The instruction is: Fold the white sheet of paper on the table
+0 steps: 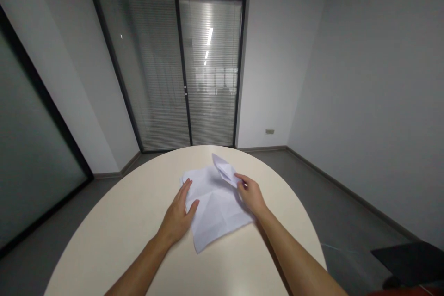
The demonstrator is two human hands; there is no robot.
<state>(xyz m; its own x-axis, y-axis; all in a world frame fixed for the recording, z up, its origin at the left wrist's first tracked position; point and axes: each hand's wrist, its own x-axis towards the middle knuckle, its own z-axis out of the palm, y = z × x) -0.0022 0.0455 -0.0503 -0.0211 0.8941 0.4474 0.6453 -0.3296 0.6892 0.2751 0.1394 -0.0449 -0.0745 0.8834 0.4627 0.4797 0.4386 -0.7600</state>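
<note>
A creased white sheet of paper [217,210] lies on the round, cream-coloured table [121,222]. My left hand [178,215] rests along the sheet's left edge, fingers stretched out and thumb apart on the paper. With thumb and forefinger my right hand [250,193] pinches a folded piece of white paper [225,169], lifted and tilted above the sheet's upper right. Whether this folded piece is a flap of the same sheet or a separate paper, I cannot tell. My right wrist covers part of the sheet's right edge.
Beyond the table stands a dark-framed glass door [183,74] with blinds. A frosted glass panel [31,148] is on the left. At the lower right a black flat object [409,261] shows above the grey floor [347,222]. A wall socket [269,132] sits low on the far wall.
</note>
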